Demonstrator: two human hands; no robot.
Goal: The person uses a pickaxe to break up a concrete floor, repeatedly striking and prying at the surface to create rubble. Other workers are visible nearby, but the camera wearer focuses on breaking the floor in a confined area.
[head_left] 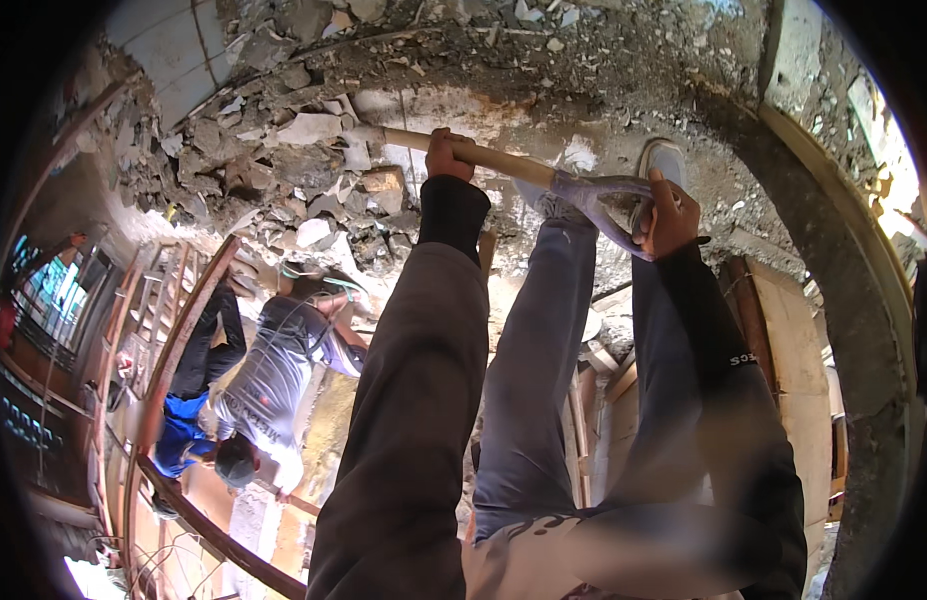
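Note:
A shovel with a pale wooden shaft (509, 165) and a grey D-shaped grip lies across the view in front of my legs. My left hand (448, 160) is wrapped round the shaft near its far left end. Closed on the D-shaped grip is my right hand (672, 218), above my right shoe (664, 160). The shovel's head points left into a heap of broken concrete and rubble (309, 130); its blade is hard to make out among the grey chunks.
Two people, one in a grey shirt (274, 355) and one in blue (181, 435), bend over at the left. A curved rusty bar (189, 345) runs beside them. Boards (784, 350) stand on the right, near a dark curved ledge (844, 270). Loose debris (724, 120) covers the ground ahead.

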